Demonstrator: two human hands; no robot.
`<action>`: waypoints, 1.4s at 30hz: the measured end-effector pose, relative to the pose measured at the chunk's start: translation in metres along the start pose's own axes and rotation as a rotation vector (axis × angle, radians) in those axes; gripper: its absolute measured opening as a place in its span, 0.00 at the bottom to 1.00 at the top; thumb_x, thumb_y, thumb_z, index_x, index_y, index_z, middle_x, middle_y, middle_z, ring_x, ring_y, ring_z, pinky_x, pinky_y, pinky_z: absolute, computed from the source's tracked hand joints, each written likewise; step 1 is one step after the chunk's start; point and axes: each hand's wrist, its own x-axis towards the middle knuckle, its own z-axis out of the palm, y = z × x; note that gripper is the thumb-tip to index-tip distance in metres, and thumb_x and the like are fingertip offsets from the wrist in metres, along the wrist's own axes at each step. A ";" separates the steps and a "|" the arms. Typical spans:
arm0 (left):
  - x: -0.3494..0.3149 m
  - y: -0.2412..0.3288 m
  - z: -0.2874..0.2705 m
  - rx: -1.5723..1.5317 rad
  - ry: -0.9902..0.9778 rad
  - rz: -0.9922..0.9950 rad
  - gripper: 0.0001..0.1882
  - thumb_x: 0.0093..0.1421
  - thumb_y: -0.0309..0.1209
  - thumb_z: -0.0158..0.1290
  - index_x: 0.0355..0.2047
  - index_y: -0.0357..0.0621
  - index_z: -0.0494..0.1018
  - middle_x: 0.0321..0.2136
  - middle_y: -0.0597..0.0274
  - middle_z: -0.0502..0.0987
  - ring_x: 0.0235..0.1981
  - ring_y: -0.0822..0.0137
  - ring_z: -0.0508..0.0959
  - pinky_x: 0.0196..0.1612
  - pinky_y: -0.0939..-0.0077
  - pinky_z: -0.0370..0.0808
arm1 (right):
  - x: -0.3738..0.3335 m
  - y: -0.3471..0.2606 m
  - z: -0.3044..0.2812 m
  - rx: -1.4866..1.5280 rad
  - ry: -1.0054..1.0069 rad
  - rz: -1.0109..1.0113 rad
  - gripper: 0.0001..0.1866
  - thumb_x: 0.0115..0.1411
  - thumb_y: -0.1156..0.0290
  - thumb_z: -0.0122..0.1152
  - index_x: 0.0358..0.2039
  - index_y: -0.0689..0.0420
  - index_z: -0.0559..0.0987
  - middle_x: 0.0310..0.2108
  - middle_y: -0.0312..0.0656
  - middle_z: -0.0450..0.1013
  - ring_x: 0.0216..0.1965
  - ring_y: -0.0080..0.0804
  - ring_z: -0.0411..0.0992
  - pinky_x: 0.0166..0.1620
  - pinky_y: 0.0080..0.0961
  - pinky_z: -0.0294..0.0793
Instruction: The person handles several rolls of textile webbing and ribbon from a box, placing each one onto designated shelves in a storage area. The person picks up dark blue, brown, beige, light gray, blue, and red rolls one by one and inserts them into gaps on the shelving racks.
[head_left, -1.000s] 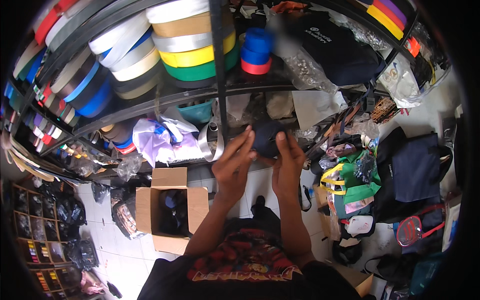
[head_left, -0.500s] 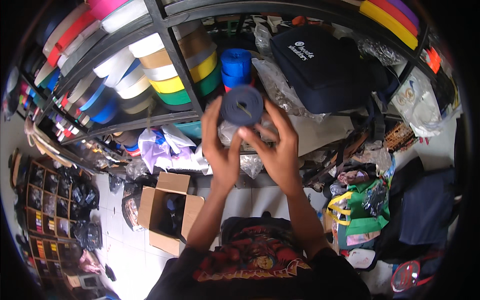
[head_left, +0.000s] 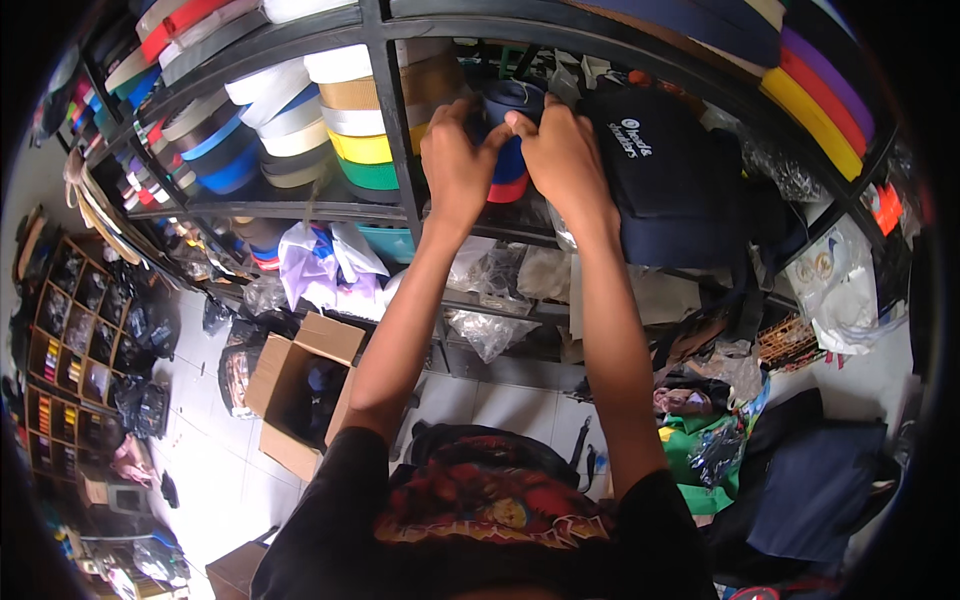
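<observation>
A dark navy roll of webbing strap [head_left: 514, 98] sits between my hands at the shelf, on top of a stack with a blue roll [head_left: 509, 160] and a red roll [head_left: 507, 190] below. My left hand [head_left: 457, 165] grips the navy roll from its left side, thumb toward the front. From the other side my right hand [head_left: 566, 160] closes round it, its thumb near the left one. Much of the stack is hidden behind my hands.
A black shelf post [head_left: 392, 110] stands left of my hands, with yellow and green strap rolls [head_left: 362, 150] beyond it. A dark bag [head_left: 670, 190] fills the shelf to the right. An open cardboard box [head_left: 310, 385] rests on the floor below.
My hands have reached forward and up with the navy roll, from in front of the shelf onto the stack of blue and red rolls. The view has shifted as well.
</observation>
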 end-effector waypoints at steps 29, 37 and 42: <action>-0.018 0.004 -0.009 -0.146 0.032 -0.131 0.27 0.48 0.29 0.67 0.48 0.31 0.73 0.38 0.46 0.76 0.35 0.54 0.76 0.39 0.64 0.73 | -0.015 0.004 0.010 -0.040 0.323 -0.199 0.34 0.55 0.64 0.65 0.54 0.78 0.67 0.49 0.68 0.70 0.50 0.59 0.72 0.53 0.41 0.72; -0.120 0.001 -0.105 -0.308 -0.020 -0.362 0.10 0.59 0.23 0.59 0.41 0.38 0.75 0.24 0.63 0.77 0.19 0.80 0.72 0.23 0.81 0.68 | -0.085 -0.026 0.025 0.365 0.418 -0.475 0.11 0.58 0.79 0.65 0.42 0.64 0.79 0.40 0.42 0.77 0.42 0.30 0.74 0.47 0.26 0.73; -0.242 -0.070 -0.182 -0.097 -0.096 -0.892 0.10 0.64 0.32 0.55 0.35 0.36 0.78 0.23 0.63 0.80 0.20 0.78 0.75 0.24 0.81 0.70 | -0.188 0.004 0.082 0.630 0.276 -0.559 0.04 0.55 0.86 0.56 0.33 0.68 0.76 0.28 0.48 0.74 0.27 0.36 0.71 0.30 0.28 0.70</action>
